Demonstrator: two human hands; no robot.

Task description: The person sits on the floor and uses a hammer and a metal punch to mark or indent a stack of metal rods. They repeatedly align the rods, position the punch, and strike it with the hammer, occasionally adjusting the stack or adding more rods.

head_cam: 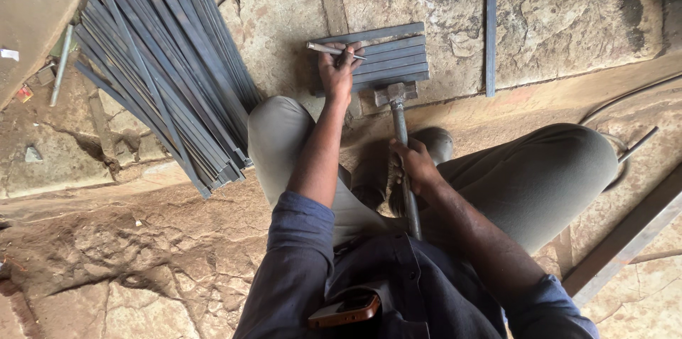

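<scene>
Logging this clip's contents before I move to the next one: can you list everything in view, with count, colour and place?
Flat steel strips, large pile: many, dark grey, upper left on the stone floor.
Short steel strips: about five, dark grey, side by side ahead of the knees.
Single steel strip: one, dark grey, upper right.
Punch or chisel: one, silvery, in the left hand.
Hammer: one, grey steel, head beside the short strips.
Phone: one, orange-edged, shirt pocket.
Left hand: holds the punch.
Right hand: grips the hammer handle.
</scene>
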